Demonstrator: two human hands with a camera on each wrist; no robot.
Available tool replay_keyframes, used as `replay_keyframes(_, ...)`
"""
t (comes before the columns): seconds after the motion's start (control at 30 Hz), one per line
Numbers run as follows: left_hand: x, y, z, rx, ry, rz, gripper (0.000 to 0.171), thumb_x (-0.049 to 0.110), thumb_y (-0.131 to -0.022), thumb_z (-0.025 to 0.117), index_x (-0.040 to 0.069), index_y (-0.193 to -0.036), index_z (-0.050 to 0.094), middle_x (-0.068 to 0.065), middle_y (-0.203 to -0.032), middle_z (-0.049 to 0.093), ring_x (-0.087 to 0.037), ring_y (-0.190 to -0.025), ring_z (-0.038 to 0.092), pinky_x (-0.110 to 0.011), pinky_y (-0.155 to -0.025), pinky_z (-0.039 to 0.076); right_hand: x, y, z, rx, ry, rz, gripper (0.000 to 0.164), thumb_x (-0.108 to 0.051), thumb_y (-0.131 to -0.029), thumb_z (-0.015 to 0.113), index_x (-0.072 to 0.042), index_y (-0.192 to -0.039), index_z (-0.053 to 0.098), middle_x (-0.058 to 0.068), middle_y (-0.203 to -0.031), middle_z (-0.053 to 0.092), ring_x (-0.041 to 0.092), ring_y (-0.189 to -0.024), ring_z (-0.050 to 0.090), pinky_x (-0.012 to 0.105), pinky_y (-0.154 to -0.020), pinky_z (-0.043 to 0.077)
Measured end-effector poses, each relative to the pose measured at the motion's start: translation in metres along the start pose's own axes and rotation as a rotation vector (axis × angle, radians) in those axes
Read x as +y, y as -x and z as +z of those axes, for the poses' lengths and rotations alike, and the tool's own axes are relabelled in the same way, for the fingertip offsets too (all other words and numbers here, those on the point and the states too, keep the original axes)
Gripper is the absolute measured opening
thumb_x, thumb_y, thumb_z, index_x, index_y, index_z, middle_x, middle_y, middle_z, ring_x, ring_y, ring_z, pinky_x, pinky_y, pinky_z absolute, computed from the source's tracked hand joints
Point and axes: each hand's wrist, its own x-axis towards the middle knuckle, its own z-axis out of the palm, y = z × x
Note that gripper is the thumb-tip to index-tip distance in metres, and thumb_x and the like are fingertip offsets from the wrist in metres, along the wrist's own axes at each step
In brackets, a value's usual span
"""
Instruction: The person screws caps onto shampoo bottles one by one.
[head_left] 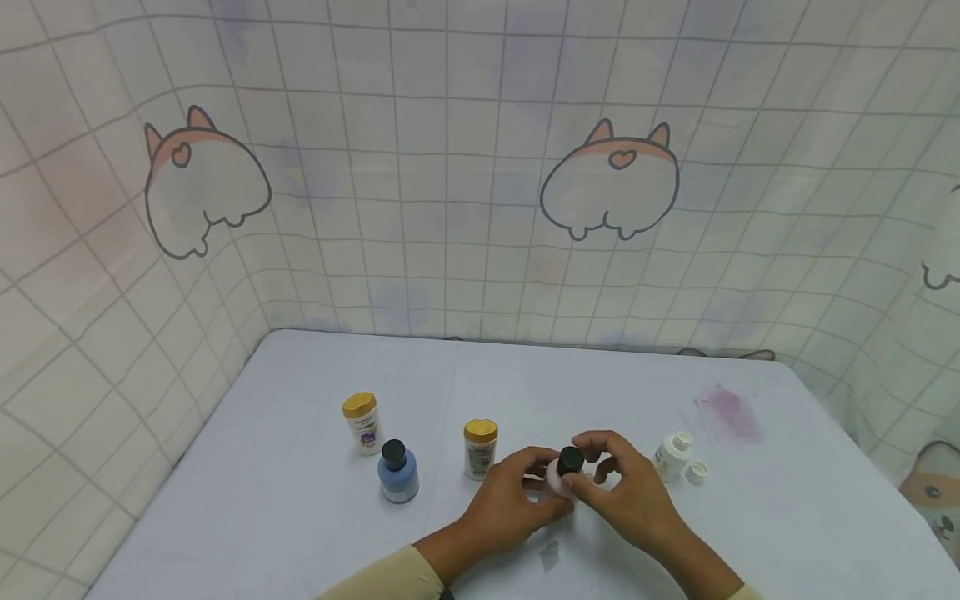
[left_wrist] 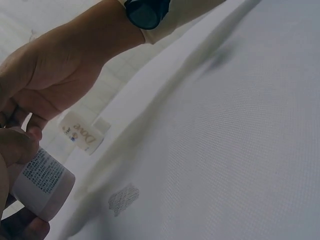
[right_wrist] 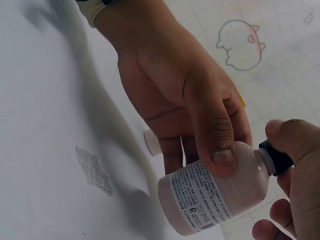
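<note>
A pale pink bottle point(right_wrist: 235, 185) with a printed label is held off to the front of the table, its neck tilted in the right wrist view. My left hand point(head_left: 513, 504) grips its body, thumb on one side and fingers on the other. At the top, my right hand point(head_left: 630, 496) pinches the black cap point(head_left: 570, 461) between thumb and fingers. The cap sits on the bottle's neck; whether it is loose I cannot tell. Just right of my right hand stands an uncapped-looking white bottle point(head_left: 673, 455), with a small white cap point(head_left: 697, 472) lying beside it.
Left of my hands are a gold-lidded container point(head_left: 480, 454), a blue bottle point(head_left: 398, 477) with a black cap, and another gold-lidded container point(head_left: 365, 427). The white table point(head_left: 300, 533) carries a pink stain point(head_left: 731, 412) and a grey patch point(head_left: 550, 556). A grid-patterned curtain point(head_left: 420, 208) hangs behind.
</note>
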Motion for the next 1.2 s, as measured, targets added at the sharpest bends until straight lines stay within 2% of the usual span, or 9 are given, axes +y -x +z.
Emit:
replay_keyframes(0.1, 0.0, 0.0, 0.0, 0.0, -0.006, 0.014, 0.05, 0.026, -0.079, 0.077, 0.024, -0.123, 0.054, 0.012, -0.118, 0.054, -0.004, -0.108, 0.053, -0.021, -0.088, 0.048, -0.001, 0.001, -0.001, -0.013, 0.003, -0.031, 0.048, -0.036, -0.078, 0.077, -0.03, -0.12, 0.054, -0.007, -0.108, 0.054, 0.019, -0.082, 0.057, 0.031, -0.068, 0.05)
replay_keyframes(0.23, 0.0, 0.0, 0.0, 0.006, -0.012, 0.017, 0.051, 0.025, -0.078, 0.078, 0.025, -0.123, 0.054, 0.013, -0.117, 0.054, -0.004, -0.107, 0.053, -0.022, -0.087, 0.048, -0.006, 0.002, -0.003, -0.049, 0.006, -0.159, 0.051, -0.013, -0.084, 0.071, -0.024, -0.13, 0.051, -0.005, -0.126, 0.054, 0.013, -0.089, 0.059, 0.034, -0.078, 0.05)
replay_keyframes(0.33, 0.001, 0.001, 0.0, 0.011, -0.019, 0.011, 0.053, 0.025, -0.077, 0.079, 0.025, -0.123, 0.054, 0.012, -0.116, 0.055, -0.004, -0.106, 0.053, -0.022, -0.087, 0.048, -0.018, 0.003, -0.007, -0.063, 0.018, -0.252, 0.052, 0.003, -0.083, 0.064, -0.018, -0.13, 0.053, 0.0, -0.127, 0.055, 0.014, -0.094, 0.058, 0.033, -0.079, 0.05)
replay_keyframes(0.4, 0.001, 0.001, 0.0, 0.01, -0.02, 0.004, 0.053, 0.026, -0.077, 0.079, 0.025, -0.124, 0.053, 0.012, -0.116, 0.055, -0.004, -0.106, 0.053, -0.021, -0.087, 0.048, -0.027, 0.004, -0.01, -0.061, 0.031, -0.267, 0.051, 0.007, -0.082, 0.063, -0.017, -0.127, 0.057, 0.001, -0.123, 0.057, 0.013, -0.095, 0.058, 0.032, -0.078, 0.05)
replay_keyframes(0.5, 0.001, 0.001, 0.0, 0.008, -0.024, 0.002, 0.053, 0.026, -0.077, 0.079, 0.024, -0.124, 0.053, 0.012, -0.116, 0.054, -0.004, -0.107, 0.053, -0.02, -0.087, 0.048, -0.023, 0.004, -0.009, -0.048, 0.039, -0.247, 0.046, 0.005, -0.082, 0.065, -0.018, -0.122, 0.06, -0.003, -0.118, 0.059, 0.013, -0.095, 0.056, 0.031, -0.077, 0.05)
replay_keyframes(0.67, 0.0, 0.001, 0.0, 0.007, -0.028, 0.005, 0.052, 0.023, -0.077, 0.079, 0.024, -0.122, 0.054, 0.013, -0.116, 0.054, -0.004, -0.107, 0.053, -0.018, -0.086, 0.047, 0.002, 0.002, -0.001, -0.018, 0.04, -0.128, 0.039, -0.017, -0.082, 0.075, -0.029, -0.116, 0.059, -0.016, -0.112, 0.057, 0.017, -0.089, 0.056, 0.029, -0.073, 0.048)
replay_keyframes(0.9, -0.002, 0.0, 0.001, 0.002, -0.023, 0.041, 0.051, 0.022, -0.078, 0.078, 0.024, -0.122, 0.054, 0.012, -0.116, 0.055, -0.004, -0.105, 0.053, -0.019, -0.086, 0.048, 0.003, 0.0, 0.0, 0.01, 0.013, -0.072, 0.047, -0.042, -0.075, 0.077, -0.029, -0.115, 0.055, -0.009, -0.102, 0.053, 0.02, -0.083, 0.056, 0.035, -0.068, 0.05)
replay_keyframes(1.03, -0.002, 0.0, 0.002, 0.002, -0.03, 0.051, 0.051, 0.023, -0.078, 0.078, 0.023, -0.123, 0.054, 0.012, -0.117, 0.054, -0.004, -0.106, 0.053, -0.02, -0.086, 0.048, 0.005, 0.001, -0.001, -0.013, 0.032, -0.145, 0.051, -0.034, -0.079, 0.076, -0.029, -0.125, 0.052, -0.01, -0.116, 0.053, 0.016, -0.088, 0.056, 0.034, -0.072, 0.05)
replay_keyframes(1.2, -0.002, 0.001, 0.001, 0.006, -0.046, 0.053, 0.052, 0.024, -0.077, 0.079, 0.023, -0.123, 0.054, 0.012, -0.116, 0.055, -0.004, -0.106, 0.053, -0.02, -0.086, 0.048, 0.005, 0.0, -0.003, -0.038, 0.024, -0.307, 0.055, -0.004, -0.081, 0.07, -0.023, -0.129, 0.052, -0.009, -0.126, 0.053, 0.01, -0.098, 0.054, 0.029, -0.08, 0.048)
